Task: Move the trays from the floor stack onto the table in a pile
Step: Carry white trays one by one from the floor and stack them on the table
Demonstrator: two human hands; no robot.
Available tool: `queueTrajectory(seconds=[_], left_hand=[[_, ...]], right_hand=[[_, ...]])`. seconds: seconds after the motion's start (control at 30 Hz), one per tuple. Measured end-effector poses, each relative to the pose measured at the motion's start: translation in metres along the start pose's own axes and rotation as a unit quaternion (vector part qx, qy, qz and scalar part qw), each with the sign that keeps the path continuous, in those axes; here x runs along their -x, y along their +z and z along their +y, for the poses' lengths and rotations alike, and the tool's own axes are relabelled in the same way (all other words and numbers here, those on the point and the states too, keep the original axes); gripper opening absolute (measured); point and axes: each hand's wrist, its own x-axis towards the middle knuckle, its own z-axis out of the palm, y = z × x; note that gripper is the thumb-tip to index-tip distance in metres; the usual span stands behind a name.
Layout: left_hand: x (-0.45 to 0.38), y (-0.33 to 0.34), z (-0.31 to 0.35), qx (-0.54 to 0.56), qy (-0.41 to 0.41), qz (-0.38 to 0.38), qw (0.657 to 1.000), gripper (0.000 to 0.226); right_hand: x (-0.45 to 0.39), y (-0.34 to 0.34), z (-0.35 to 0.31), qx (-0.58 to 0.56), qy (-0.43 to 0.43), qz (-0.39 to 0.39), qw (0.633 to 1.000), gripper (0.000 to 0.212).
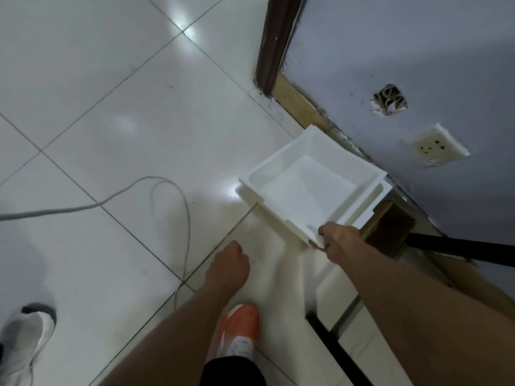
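Note:
A white plastic tray [309, 188] sits tilted on top of another white tray [374, 200] on the floor beside the grey wall. My right hand [338, 242] grips the near corner rim of the top tray, thumb on top. My left hand [230, 264] hangs to the left of the trays with its fingers curled into a loose fist, holding nothing. How many trays lie under the top one is hidden. No table top is recognisable in this view.
A grey cable [156, 196] loops across the white floor tiles at left. A wall socket [436, 147] and a hole [390, 100] mark the wall. A dark bar [459, 246] juts out right of the trays. My orange shoe [241, 332] and another person's grey shoe [26, 334] stand below.

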Motion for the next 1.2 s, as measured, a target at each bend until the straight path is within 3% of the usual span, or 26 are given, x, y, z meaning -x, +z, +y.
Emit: queueTrajectory(seconds=[0.13,0.23,0.33,0.4,0.47,0.53,0.63,0.83,1.0,1.1,1.2], left_hand=[[0.004,-0.024,0.043,0.052,0.012,0.103,0.993,0.028],[0.004,-0.044,0.078,0.099,-0.022,0.17,0.98,0.04],[0.012,-0.061,0.098,0.146,-0.062,0.166,0.973,0.072],[0.023,-0.071,0.105,0.204,-0.078,0.166,0.962,0.093],[0.037,-0.083,0.113,0.246,-0.091,0.181,0.948,0.102],[0.055,-0.098,0.118,0.241,-0.113,0.214,0.94,0.096],[0.088,-0.128,0.121,0.194,-0.119,0.231,0.946,0.07],[0.183,-0.204,0.151,0.29,-0.108,0.148,0.94,0.037],[0.283,-0.23,0.159,0.275,-0.064,0.059,0.958,0.041],[0.351,-0.224,0.162,0.289,-0.016,0.036,0.956,0.052],[0.42,-0.208,0.166,0.289,0.036,0.067,0.954,0.059]], right_hand=[[0.028,-0.005,-0.019,-0.03,0.019,0.011,0.999,0.034],[0.052,-0.009,-0.03,-0.034,0.022,-0.005,0.999,0.028],[0.079,-0.016,-0.032,-0.03,0.023,-0.027,0.999,0.016],[0.098,-0.023,-0.03,-0.037,0.027,-0.053,0.998,0.019],[0.118,-0.03,-0.031,-0.034,0.024,-0.076,0.996,0.02],[0.142,-0.038,-0.039,-0.029,0.018,-0.1,0.994,0.023],[0.182,-0.056,-0.062,0.004,-0.007,-0.142,0.99,0.029],[0.281,-0.098,-0.109,0.073,-0.085,-0.17,0.979,0.016],[0.347,-0.142,-0.112,0.099,-0.152,-0.172,0.968,0.049],[0.388,-0.179,-0.096,0.106,-0.192,-0.167,0.961,0.047],[0.432,-0.222,-0.068,0.121,-0.236,-0.127,0.956,0.041]])
